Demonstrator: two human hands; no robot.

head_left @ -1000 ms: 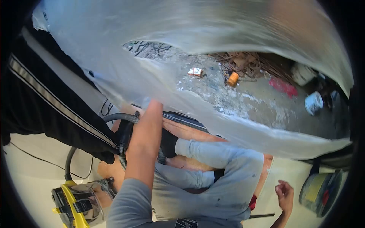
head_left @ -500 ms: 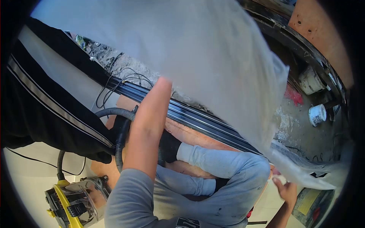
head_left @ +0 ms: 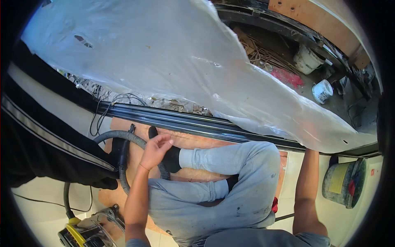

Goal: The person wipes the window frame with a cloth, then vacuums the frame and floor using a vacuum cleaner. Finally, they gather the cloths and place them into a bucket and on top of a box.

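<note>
A large translucent plastic sheet (head_left: 164, 61) spreads across the opening ahead of me, wavy-edged and with a small tear at its upper left. My left hand (head_left: 157, 151) is off the sheet, over the floor beside my sock; its fingers are loosely bent, the thumb stands apart, and nothing shows in it. My right arm reaches up to the sheet's lower right part, where my right hand (head_left: 308, 131) shows only as a blur through the plastic, its fingers hidden. Below the sheet runs a dark metal sliding-door track (head_left: 181, 123).
A grey vacuum hose (head_left: 117, 135) curves by my left hand, from a yellow-black vacuum (head_left: 82, 234). Another person's leg (head_left: 45, 136) stands at left. A dark bucket (head_left: 345, 183) is at right. Beyond the track lie rubble, a white bucket (head_left: 322, 91) and a dirty pail (head_left: 307, 59).
The sheet has swung down and spread out flatter over the opening. My left hand has come back from the sheet toward me. My right hand has moved up behind the sheet's lower right part.
</note>
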